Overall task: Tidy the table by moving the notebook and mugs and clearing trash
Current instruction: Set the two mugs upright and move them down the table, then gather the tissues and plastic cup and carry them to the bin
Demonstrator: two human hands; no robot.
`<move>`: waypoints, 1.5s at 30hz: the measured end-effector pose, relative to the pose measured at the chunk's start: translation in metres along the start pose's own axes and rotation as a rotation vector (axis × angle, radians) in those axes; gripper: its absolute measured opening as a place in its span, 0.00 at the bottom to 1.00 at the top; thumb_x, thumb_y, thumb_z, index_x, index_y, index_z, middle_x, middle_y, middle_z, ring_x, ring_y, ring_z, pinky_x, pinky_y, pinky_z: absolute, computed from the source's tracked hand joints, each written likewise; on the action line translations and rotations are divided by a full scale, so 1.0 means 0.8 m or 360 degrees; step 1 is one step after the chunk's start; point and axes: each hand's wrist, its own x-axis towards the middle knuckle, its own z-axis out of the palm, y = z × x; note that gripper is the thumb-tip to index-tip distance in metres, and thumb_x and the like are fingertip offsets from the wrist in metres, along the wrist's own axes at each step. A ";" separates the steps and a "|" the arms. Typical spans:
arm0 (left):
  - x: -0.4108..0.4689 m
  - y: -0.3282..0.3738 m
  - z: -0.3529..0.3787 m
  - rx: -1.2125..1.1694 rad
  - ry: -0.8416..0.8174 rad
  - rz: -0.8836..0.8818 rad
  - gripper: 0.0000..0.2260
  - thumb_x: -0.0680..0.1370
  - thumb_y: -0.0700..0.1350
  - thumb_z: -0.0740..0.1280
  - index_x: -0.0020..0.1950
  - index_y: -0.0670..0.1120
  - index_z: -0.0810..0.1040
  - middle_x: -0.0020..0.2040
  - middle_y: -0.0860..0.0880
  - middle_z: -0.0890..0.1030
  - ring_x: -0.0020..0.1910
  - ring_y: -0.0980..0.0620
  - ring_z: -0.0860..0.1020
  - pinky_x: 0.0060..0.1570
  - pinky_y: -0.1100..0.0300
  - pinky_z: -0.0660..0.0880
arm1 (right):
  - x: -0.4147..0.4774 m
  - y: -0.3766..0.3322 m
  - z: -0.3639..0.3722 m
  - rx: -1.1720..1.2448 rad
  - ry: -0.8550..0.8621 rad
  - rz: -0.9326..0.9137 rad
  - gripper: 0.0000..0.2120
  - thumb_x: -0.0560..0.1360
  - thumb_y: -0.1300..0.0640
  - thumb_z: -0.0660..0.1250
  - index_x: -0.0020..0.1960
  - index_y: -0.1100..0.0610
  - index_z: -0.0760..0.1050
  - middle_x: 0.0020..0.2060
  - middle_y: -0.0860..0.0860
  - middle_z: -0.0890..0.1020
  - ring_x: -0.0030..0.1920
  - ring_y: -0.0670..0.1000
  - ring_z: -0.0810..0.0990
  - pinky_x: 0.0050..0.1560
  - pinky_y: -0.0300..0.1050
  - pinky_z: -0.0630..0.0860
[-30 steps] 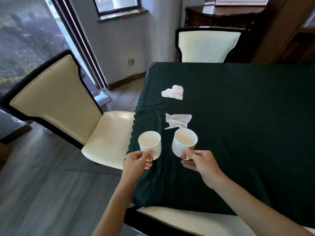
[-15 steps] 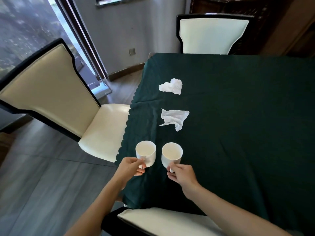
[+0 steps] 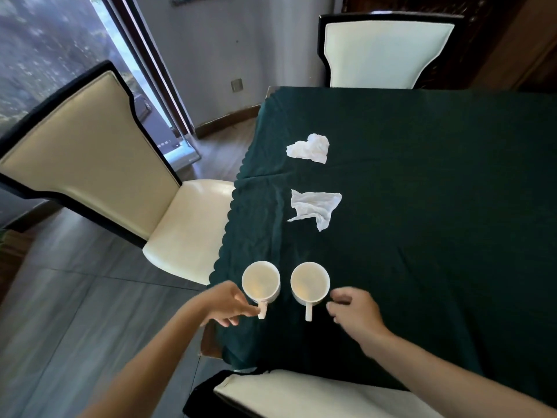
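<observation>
Nearest, two mugs (image 3: 261, 281) stand upright, handles toward the person: left hand (image 3: 224, 304) pinches one handle, right hand (image 3: 354, 309) loosely curled, empty.

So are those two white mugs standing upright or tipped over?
Upright. The left mug and right mug both show round open rims facing up, standing on the green tablecloth.

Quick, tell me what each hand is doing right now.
Left hand: fingertips on the left white ceramic mug handle, grip unclear.
Right hand: loosely curled, empty.
</observation>
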 end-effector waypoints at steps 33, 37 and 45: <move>0.275 0.220 -0.094 -0.1563 -0.0064 0.0528 0.19 0.84 0.52 0.68 0.62 0.38 0.85 0.58 0.38 0.88 0.54 0.42 0.87 0.56 0.50 0.85 | 0.304 -0.203 0.007 -0.0204 -0.0009 -0.0981 0.05 0.72 0.57 0.78 0.47 0.52 0.88 0.42 0.47 0.89 0.45 0.44 0.88 0.50 0.41 0.83; 0.292 0.215 -0.095 -0.1724 -0.0105 0.0560 0.14 0.84 0.42 0.69 0.65 0.35 0.83 0.55 0.39 0.87 0.50 0.45 0.86 0.51 0.55 0.84 | 0.336 -0.220 -0.001 -0.0216 -0.0271 -0.0995 0.11 0.69 0.62 0.77 0.50 0.53 0.87 0.41 0.50 0.89 0.45 0.51 0.88 0.51 0.47 0.85; 0.318 0.191 -0.082 -0.1905 0.0224 0.0316 0.06 0.80 0.35 0.72 0.56 0.35 0.86 0.48 0.39 0.90 0.41 0.46 0.89 0.39 0.59 0.84 | 0.446 -0.282 -0.019 -0.0637 0.0288 -0.1029 0.18 0.74 0.62 0.73 0.63 0.55 0.83 0.58 0.52 0.87 0.49 0.53 0.85 0.55 0.38 0.75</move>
